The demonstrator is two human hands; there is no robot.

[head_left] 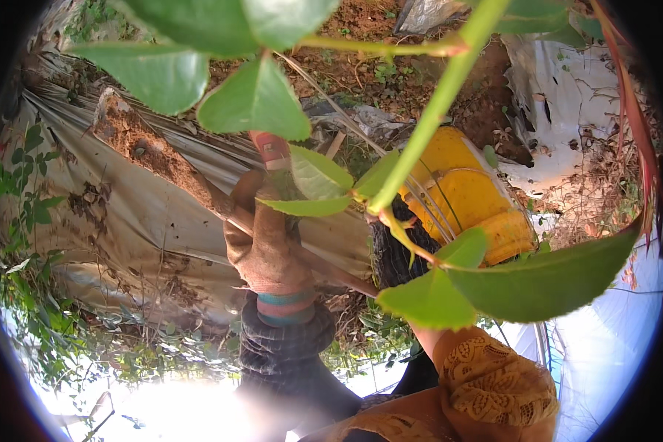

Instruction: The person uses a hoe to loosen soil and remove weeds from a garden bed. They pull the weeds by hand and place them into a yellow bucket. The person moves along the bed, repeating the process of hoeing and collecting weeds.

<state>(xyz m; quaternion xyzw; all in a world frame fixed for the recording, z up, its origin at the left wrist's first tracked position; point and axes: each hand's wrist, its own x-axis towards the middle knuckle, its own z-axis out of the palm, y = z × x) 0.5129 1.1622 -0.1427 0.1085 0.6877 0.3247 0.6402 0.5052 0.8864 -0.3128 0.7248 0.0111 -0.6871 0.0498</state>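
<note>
My left hand, in a tan work glove with a striped cuff, is closed around a long wooden handle that runs diagonally across the view. The handle ends at upper left in a blade caked with brown soil. A red-tipped piece sticks up above this glove. My right hand, in a dark knit glove below an orange lace sleeve, sits at the lower end of a thick green stem. It seems to grip the stem, though large leaves hide its fingers.
A yellow plastic bucket lies just beyond my right hand. Grey plastic sheeting covers the ground on the left and white sheeting lies at upper right. Bare reddish soil and small weeds surround them.
</note>
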